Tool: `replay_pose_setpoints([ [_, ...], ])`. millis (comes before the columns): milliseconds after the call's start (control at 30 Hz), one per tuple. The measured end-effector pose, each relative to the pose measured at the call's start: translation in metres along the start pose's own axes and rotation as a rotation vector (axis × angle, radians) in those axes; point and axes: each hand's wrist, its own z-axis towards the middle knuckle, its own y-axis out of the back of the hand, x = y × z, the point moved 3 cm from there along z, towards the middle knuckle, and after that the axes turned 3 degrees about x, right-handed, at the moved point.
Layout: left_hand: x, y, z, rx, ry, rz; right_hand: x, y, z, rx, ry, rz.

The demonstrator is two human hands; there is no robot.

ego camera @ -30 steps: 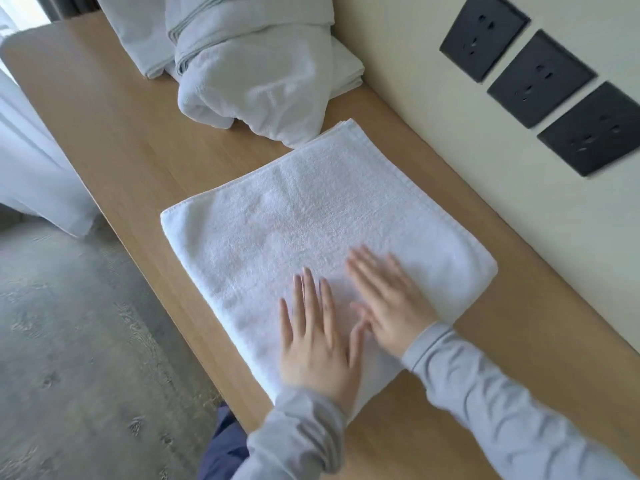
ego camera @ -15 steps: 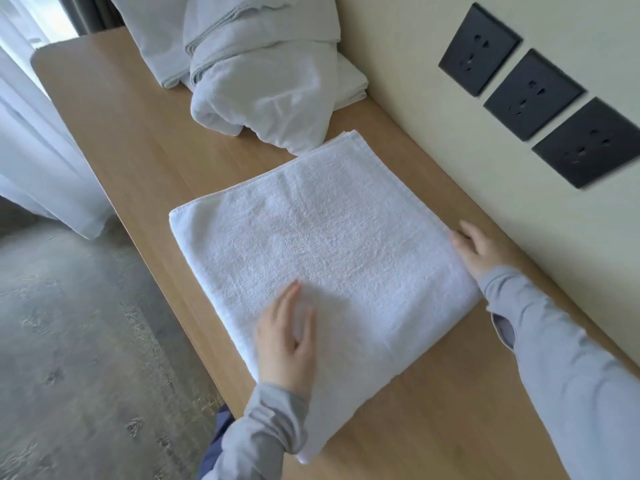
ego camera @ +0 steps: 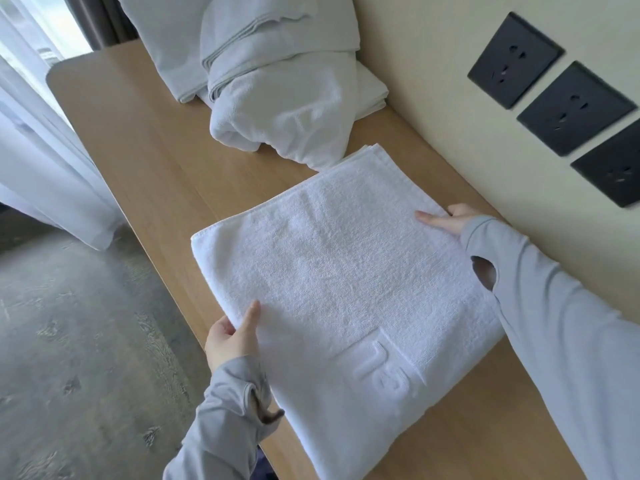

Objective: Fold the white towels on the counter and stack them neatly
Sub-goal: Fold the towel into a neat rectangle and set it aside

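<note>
Both arms in long sleeves, pale grey-blue, smooth matte fabric, plain.

Left sleeve (ego camera: 221, 420): soft creases along forearm, cuff reaching over heel of left hand (ego camera: 230, 336), slit thumbhole (ego camera: 259, 405) set a little back from cuff edge.

Right sleeve (ego camera: 561, 323): same cloth, broad folds, cuff drawn over base of right hand (ego camera: 446, 221), oval thumbhole (ego camera: 485, 276) gaping behind cuff.

Hands bare beyond cuffs.

Dark navy garment (ego camera: 258, 467) showing at bottom edge, beneath left sleeve.

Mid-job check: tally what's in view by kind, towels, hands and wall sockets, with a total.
Flat folded towel: 1
Heaped white linen behind it: 1 heap, pieces uncountable
Hands (left hand, right hand): 2
Black wall sockets: 3
Total: 7
</note>
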Motion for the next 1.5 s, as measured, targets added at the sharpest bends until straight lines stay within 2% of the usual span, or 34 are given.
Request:
replay_pose_setpoints([
  [100, 0.000, -0.001, 0.001, -0.032, -0.077, -0.010, 0.000, 0.001, -0.003, 0.020, -0.002, 0.010],
  [200, -0.007, -0.001, -0.010, -0.052, -0.239, 0.043, -0.004, 0.006, -0.020, -0.055, 0.067, 0.090],
  [367, -0.049, -0.011, -0.025, 0.144, -0.498, 0.076, -0.047, 0.019, -0.089, -0.233, 0.109, 0.312],
  [500, -0.100, -0.043, -0.024, 0.357, -0.661, 0.276, -0.115, 0.008, -0.167, -0.467, -0.021, 0.534],
  [633, -0.133, -0.107, -0.025, 0.588, -0.775, 0.577, -0.171, -0.042, -0.234, -0.660, -0.239, 0.795],
  [733, -0.125, -0.156, -0.024, 0.724, -0.807, 0.768, -0.194, -0.088, -0.264, -0.725, -0.400, 0.911],
  [800, -0.105, -0.179, -0.020, 0.776, -0.792, 0.875, -0.199, -0.112, -0.273, -0.759, -0.443, 0.918],
  [867, -0.082, -0.191, -0.012, 0.758, -0.765, 1.027, -0.198, -0.127, -0.273, -0.782, -0.442, 0.864],
  [967, -0.066, -0.186, -0.008, 0.571, -0.849, 1.267, -0.193, -0.130, -0.269, -0.894, -0.523, 0.521],
  [1033, -0.058, -0.173, -0.021, 0.520, -1.116, 1.357, -0.169, -0.128, -0.266, -0.970, -0.457, 0.309],
  [1067, -0.049, -0.165, -0.034, 0.568, -1.290, 1.392, -0.150, -0.129, -0.263, -0.972, -0.372, 0.226],
  [1133, -0.026, -0.144, -0.060, 0.758, -1.566, 1.470, -0.105, -0.143, -0.252, -0.864, -0.169, 0.074],
  [1167, -0.016, -0.134, -0.067, 0.824, -1.634, 1.521, -0.089, -0.156, -0.244, -0.759, -0.097, -0.010],
  [1267, -0.011, -0.113, -0.049, 0.879, -1.607, 1.633, -0.087, -0.188, -0.241, -0.559, -0.111, -0.145],
  [1400, -0.019, -0.102, -0.017, 0.899, -1.660, 1.690, -0.130, -0.197, -0.269, -0.586, -0.221, -0.143],
  [1500, -0.015, -0.103, -0.018, 0.939, -1.642, 1.700, -0.138, -0.202, -0.276, -0.564, -0.200, -0.121],
])
